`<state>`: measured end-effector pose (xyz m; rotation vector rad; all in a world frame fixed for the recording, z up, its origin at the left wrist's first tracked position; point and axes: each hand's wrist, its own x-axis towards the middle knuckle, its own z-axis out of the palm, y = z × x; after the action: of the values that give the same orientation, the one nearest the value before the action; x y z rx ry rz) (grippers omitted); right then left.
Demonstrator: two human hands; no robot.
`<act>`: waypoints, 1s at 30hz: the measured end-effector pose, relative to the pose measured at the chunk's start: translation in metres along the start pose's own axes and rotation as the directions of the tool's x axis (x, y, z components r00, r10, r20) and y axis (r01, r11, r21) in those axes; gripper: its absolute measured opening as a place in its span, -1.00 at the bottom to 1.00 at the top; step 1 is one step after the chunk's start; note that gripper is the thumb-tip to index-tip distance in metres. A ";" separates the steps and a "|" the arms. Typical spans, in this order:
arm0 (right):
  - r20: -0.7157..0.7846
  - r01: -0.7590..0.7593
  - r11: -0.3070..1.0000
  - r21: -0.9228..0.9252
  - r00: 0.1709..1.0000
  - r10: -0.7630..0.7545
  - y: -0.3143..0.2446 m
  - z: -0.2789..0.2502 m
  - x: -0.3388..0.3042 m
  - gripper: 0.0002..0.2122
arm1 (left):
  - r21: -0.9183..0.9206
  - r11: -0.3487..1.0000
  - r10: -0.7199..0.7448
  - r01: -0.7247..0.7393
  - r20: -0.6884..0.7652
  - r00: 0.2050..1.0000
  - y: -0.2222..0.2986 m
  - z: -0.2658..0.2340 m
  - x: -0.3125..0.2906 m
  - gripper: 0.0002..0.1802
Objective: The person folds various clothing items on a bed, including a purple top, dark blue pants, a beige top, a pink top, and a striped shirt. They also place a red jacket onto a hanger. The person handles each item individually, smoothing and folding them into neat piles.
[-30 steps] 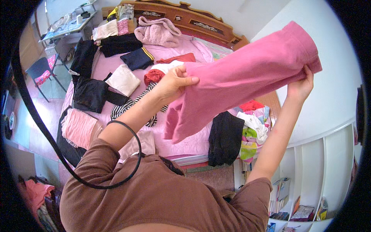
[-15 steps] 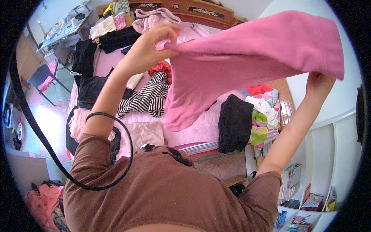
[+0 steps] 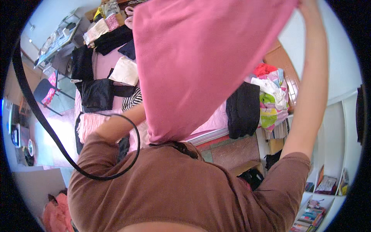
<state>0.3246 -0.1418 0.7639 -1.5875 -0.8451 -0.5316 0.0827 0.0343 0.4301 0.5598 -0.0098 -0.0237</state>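
Observation:
A large pink garment is spread out in the air before me and fills the upper middle of the view. At its upper right corner my right hand grips the edge, high up and partly cut off by the frame, with that arm raised. My left forearm goes behind the lower left edge of the cloth, so the left hand and its fingers are hidden. Which kind of garment it is cannot be made out.
Beyond the cloth lies a bed with a black garment, dark trousers, a cream cloth and a striped garment. Colourful clothes are heaped at right. A chair stands left; white shelves line the right. A black cable loops by my left arm.
The pink garment has swung from a sideways stretch to hanging broad in front of me. My right hand has gone up; my left hand has dropped down behind the cloth.

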 end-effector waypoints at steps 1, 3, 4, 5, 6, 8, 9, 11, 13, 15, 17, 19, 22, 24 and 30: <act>0.038 -0.033 0.992 -0.121 0.999 0.038 0.028 0.009 -0.014 -0.75 | 0.039 0.996 -0.079 0.079 -0.012 0.997 -0.022 -0.012 -0.009 -0.47; 0.223 0.111 0.934 -0.340 0.974 -0.034 0.149 0.014 -0.039 -0.38 | 0.127 0.962 -0.243 0.242 -0.009 0.970 -0.062 -0.034 -0.027 -0.48; 0.287 0.225 0.893 -0.390 0.951 -0.115 0.169 0.042 -0.083 -0.50 | 0.188 0.937 -0.291 0.294 -0.044 0.956 -0.070 -0.048 -0.045 -0.48; 0.357 0.355 0.818 -0.452 0.913 -0.199 0.164 0.064 -0.136 -0.62 | 0.238 0.909 -0.341 0.341 -0.039 0.939 -0.077 -0.055 -0.060 -0.48; 0.401 0.205 0.842 -0.499 0.916 0.014 0.180 0.069 -0.196 -0.63 | 0.287 0.875 -0.408 0.391 0.000 0.913 -0.086 -0.059 -0.069 -0.48; 0.833 -0.130 0.960 -0.249 0.477 0.281 0.196 0.094 -0.312 -0.60 | 0.379 0.812 -0.496 0.444 0.045 0.867 -0.093 -0.068 -0.086 -0.49; 0.888 -0.180 0.956 -0.233 0.361 0.285 0.190 0.100 -0.363 -0.57 | 0.421 0.781 -0.534 0.460 0.070 0.842 -0.092 -0.069 -0.093 -0.49; 0.934 -0.384 0.894 -0.231 0.169 0.314 0.179 0.098 -0.449 -0.51 | 0.434 0.759 -0.579 0.485 0.109 0.808 -0.098 -0.076 -0.100 -0.49; 0.934 -0.587 0.773 -0.243 0.074 0.350 0.176 0.084 -0.505 -0.44 | 0.413 0.773 -0.571 0.481 0.123 0.812 -0.099 -0.081 -0.102 -0.50; 0.935 -0.802 0.575 -0.162 0.062 0.350 0.179 0.058 -0.533 -0.37 | 0.361 0.817 -0.511 0.449 0.096 0.854 -0.099 -0.077 -0.100 -0.50; 0.943 -0.959 0.280 0.034 0.124 0.310 0.183 0.023 -0.548 -0.29 | 0.274 0.872 -0.438 0.406 0.065 0.897 -0.105 -0.073 -0.090 -0.51; 0.927 -0.969 0.091 0.229 0.246 0.283 0.181 0.002 -0.557 -0.21 | 0.201 0.909 -0.378 0.366 0.025 0.925 -0.114 -0.070 -0.077 -0.51; 0.814 -0.867 0.498 0.024 0.306 0.493 0.184 0.008 -0.569 -0.21 | 0.132 0.935 -0.319 0.328 -0.083 0.944 -0.138 -0.070 -0.060 -0.52; 0.701 -0.744 0.662 -0.090 0.424 0.573 0.195 0.014 -0.568 -0.32 | 0.094 0.940 -0.309 0.328 -0.170 0.936 -0.165 -0.072 -0.050 -0.52; 0.630 -0.904 0.371 -0.210 0.166 0.759 0.231 -0.006 -0.467 -0.50 | 0.044 0.953 -0.257 0.300 -0.407 0.876 -0.218 -0.092 -0.039 -0.54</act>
<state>0.2072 -0.2611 0.2707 -1.7463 -0.2962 1.0120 0.0407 -0.1004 0.2367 0.6609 0.4721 -0.1924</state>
